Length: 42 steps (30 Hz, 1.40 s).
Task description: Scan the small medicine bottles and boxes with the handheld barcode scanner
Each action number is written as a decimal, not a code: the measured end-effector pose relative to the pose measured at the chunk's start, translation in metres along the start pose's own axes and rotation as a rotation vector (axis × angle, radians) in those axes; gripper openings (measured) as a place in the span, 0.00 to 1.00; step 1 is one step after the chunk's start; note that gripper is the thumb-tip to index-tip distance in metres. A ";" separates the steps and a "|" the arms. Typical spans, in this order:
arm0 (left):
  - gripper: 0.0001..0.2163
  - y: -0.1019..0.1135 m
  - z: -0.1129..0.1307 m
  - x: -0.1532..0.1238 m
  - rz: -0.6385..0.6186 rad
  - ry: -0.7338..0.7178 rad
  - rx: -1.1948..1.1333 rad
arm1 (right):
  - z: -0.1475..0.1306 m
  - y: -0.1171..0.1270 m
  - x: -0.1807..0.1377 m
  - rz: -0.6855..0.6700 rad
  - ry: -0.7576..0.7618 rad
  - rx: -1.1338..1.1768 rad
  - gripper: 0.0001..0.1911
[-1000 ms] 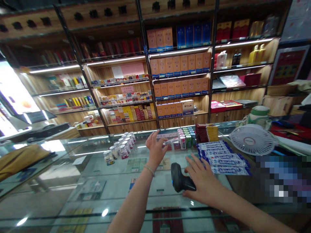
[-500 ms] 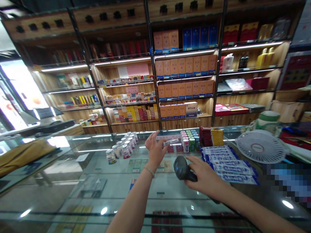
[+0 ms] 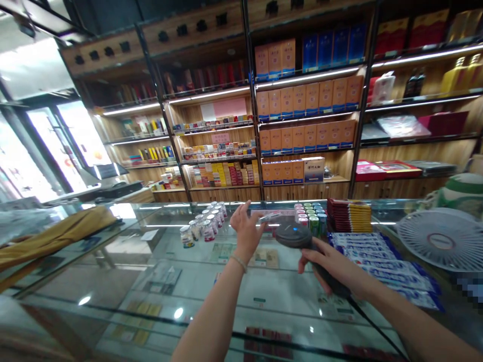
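My left hand is raised over the glass counter, fingers pinched on a small flat pack held out at its fingertips. My right hand is wrapped round the handle of a black barcode scanner, lifted off the glass with its head close to the pack. A black cable runs from the scanner toward the near right.
Small white jars stand in rows on the counter to the left. Little cans, red and yellow packs and blue-white packs lie to the right, beside a white fan. Stocked shelves fill the back wall. A mustard cloth lies far left.
My right hand closed on the scanner, lifted it off the glass and brought its head up toward the pack in my left hand. The view shifted left.
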<state>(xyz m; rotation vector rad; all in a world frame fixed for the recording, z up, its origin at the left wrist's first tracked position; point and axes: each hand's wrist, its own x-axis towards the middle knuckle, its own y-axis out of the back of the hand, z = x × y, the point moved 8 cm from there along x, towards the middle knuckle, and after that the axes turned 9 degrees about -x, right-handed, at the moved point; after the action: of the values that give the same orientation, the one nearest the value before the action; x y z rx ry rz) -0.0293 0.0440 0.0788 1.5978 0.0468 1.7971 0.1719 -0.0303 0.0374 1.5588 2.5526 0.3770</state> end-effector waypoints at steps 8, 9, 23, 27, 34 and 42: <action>0.06 -0.002 -0.002 -0.003 0.001 0.001 0.015 | -0.004 0.000 -0.007 0.152 -0.028 -0.374 0.27; 0.06 -0.003 -0.003 -0.003 0.001 -0.001 0.012 | -0.005 0.000 -0.007 0.159 -0.023 -0.398 0.25; 0.07 0.001 0.002 -0.001 -0.024 0.022 0.015 | 0.002 0.007 -0.006 0.165 -0.017 -0.424 0.24; 0.07 0.000 0.001 -0.001 -0.028 0.022 0.004 | -0.008 0.027 -0.008 0.345 0.041 -0.751 0.21; 0.07 -0.001 0.001 -0.001 -0.039 0.013 -0.016 | -0.007 0.013 -0.004 0.323 0.151 -1.094 0.23; 0.07 -0.003 0.001 -0.002 -0.044 0.011 -0.027 | 0.009 -0.010 -0.002 0.353 0.376 -1.243 0.21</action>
<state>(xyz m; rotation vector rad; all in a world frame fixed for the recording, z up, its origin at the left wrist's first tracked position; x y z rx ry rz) -0.0270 0.0453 0.0760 1.5566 0.0616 1.7654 0.1662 -0.0350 0.0256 1.3666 1.4575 1.9347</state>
